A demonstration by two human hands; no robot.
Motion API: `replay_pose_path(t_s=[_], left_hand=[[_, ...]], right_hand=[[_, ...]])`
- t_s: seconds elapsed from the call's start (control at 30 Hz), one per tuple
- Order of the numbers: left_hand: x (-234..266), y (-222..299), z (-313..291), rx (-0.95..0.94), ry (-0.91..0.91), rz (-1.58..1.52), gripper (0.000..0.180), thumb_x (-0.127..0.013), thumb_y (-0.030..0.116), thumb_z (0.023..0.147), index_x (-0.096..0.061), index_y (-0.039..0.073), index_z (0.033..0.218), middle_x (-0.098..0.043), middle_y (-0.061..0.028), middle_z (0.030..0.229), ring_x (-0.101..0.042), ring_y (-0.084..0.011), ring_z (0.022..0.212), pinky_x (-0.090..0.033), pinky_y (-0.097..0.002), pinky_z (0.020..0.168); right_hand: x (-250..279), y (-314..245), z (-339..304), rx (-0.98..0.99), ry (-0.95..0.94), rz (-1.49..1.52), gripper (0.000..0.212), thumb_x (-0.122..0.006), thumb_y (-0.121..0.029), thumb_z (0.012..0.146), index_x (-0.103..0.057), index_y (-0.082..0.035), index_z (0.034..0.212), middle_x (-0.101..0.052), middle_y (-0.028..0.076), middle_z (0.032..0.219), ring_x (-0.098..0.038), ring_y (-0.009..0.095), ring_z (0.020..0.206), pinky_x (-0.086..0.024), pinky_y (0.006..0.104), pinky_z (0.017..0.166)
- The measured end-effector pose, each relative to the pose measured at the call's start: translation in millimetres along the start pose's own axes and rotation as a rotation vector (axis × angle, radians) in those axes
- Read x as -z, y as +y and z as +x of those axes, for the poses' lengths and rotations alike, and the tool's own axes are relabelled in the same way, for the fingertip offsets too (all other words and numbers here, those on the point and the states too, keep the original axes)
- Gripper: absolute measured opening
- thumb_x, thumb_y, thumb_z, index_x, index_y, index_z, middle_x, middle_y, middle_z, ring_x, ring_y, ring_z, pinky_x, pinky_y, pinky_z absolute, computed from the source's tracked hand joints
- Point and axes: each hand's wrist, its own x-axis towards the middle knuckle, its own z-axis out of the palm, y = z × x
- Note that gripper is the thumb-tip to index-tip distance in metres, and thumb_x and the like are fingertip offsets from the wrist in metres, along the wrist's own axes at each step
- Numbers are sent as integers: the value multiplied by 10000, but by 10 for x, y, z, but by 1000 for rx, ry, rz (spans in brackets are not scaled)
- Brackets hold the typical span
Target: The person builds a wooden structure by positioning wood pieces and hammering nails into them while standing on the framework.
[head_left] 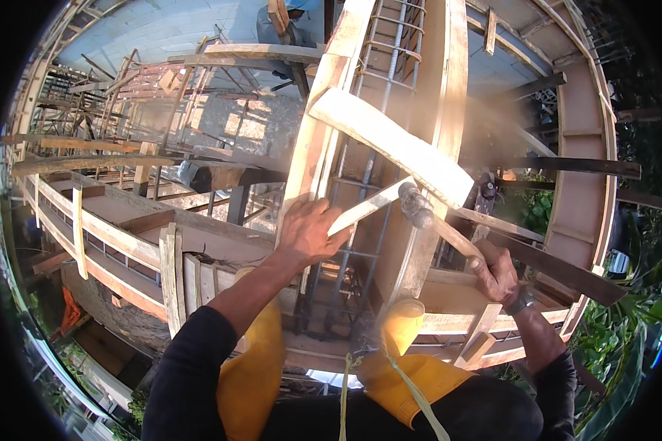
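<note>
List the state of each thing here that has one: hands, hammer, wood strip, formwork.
left hand: gripping the wood strip
right hand: closed on the hammer handle
hammer: head against the strip
wood strip: held slanted across the formwork
formwork: open-topped, rebar inside

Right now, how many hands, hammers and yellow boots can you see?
Hands: 2, the left hand on a wood strip, the right hand on the hammer
Hammers: 1
Yellow boots: 2, one boot and the other boot
Total: 5
</note>
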Motion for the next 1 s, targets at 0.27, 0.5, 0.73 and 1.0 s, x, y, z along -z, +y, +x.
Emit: replay_pose_path(t_s=[0.27,0.5,0.73,1.0], left_hand=[[496,-112,-50,146,-198,-137,441,-730,437,877,-711,52,1092,-631,-171,1013,-634,-384,925,-508,-504,830],[544,-247,-148,285,123,-424,309,-683,272,920,-686,42,1127,-662,-169,999,-640,-384,925,-503,-456,824],[213,-162,707,105,98,5,351,-721,337,938,-690,47,1133,-563,-139,968,-572,-337,925,-459,-479,818],[18,-227,1222,-101,-112,230,374,-750,391,899,-715,97,1127,-566,-109,1014,-542,-305,1014,-399,-461,908]], right_hand=[[-321,-61,1283,104,385,-181,788,-946,-434,664,-608,90,1146,-490,236,1478,-500,394,1339,-436,492,1117],[-431,51,1561,-24,367,-253,681,-881,-295,685,-646,86,1198,-500,189,1477,-451,377,1361,-349,481,1169],[76,53,1565,-111,728,-78,724,-857,-332,739,-617,104,1265,-548,239,1392,-496,398,1308,-421,468,1117],[584,283,1552,-185,782,7,873,-890,-433,729,-580,138,1310,-637,276,1236,-671,360,1098,-539,424,959]])
